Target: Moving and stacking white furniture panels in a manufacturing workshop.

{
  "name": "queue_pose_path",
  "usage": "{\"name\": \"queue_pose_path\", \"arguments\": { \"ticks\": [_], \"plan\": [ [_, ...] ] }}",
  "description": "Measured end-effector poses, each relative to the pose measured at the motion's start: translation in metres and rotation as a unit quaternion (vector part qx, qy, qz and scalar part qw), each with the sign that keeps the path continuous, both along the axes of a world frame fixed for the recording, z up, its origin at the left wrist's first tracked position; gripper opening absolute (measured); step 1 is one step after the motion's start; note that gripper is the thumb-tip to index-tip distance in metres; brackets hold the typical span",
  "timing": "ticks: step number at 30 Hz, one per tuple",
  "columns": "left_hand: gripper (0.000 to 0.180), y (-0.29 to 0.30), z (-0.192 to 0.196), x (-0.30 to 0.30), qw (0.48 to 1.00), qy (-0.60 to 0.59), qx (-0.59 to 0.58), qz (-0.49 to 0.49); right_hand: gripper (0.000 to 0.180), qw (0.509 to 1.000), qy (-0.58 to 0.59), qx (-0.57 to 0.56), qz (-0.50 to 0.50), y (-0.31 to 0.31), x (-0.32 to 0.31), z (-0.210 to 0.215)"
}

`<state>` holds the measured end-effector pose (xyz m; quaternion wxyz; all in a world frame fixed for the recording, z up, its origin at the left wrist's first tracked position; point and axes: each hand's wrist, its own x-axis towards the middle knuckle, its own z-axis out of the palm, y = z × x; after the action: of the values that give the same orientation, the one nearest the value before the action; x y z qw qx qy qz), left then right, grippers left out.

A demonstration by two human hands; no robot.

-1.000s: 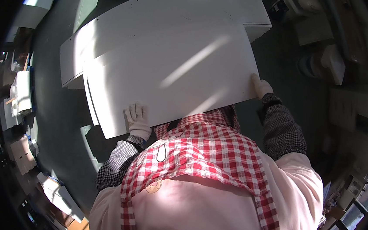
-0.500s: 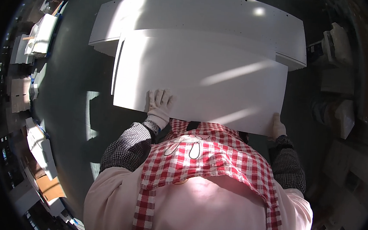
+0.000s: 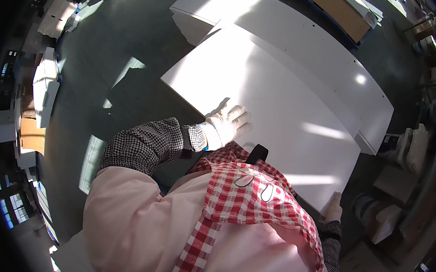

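Observation:
A large white panel lies in front of me, its near edge against my checked apron. It overlaps a longer white board with small holes along its far edge, which forms the top of a low stack. My left hand, in a pale glove, rests flat on the panel near its left front edge with the fingers spread. At the near right corner my right hand grips the panel's edge. Part of that hand is hidden under or behind the corner.
Beyond the stack lies a long brown board with white pieces beside it. Wrapped white bundles stand on the right. White boards and an orange-brown box line the left side. The dark green floor has sunlit patches.
The view has turned, so the panel and stack now appear slanted down to the right. My left hand still lies on the panel, farther in from its left corner. My right hand remains at the corner.

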<state>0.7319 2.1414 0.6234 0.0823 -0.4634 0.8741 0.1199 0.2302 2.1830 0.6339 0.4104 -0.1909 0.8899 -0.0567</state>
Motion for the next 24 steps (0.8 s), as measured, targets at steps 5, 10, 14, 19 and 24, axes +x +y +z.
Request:
{"name": "queue_pose_path", "arguments": {
  "ticks": [5,10,14,19,24],
  "plan": [
    [0.059,-0.032,0.062,-0.001,0.998,-0.031,0.041,-0.034,0.077,0.995,0.007,0.042,0.086,-0.026,-0.015,0.053],
    [0.04,-0.057,0.091,0.004,0.995,-0.006,0.002,-0.104,0.066,0.986,0.003,0.067,0.15,-0.05,0.003,0.127],
    [0.025,-0.076,0.137,0.004,0.991,-0.042,0.062,-0.115,0.06,0.981,-0.012,0.064,0.184,-0.06,-0.021,0.151],
    [0.028,-0.115,0.18,-0.006,0.991,-0.012,0.096,-0.093,0.062,0.984,-0.052,-0.007,0.17,-0.079,-0.037,0.172],
    [0.038,-0.16,0.193,-0.015,0.997,0.006,0.072,-0.034,0.082,0.952,-0.13,-0.277,0.022,-0.089,-0.089,0.135]
  ]
}}
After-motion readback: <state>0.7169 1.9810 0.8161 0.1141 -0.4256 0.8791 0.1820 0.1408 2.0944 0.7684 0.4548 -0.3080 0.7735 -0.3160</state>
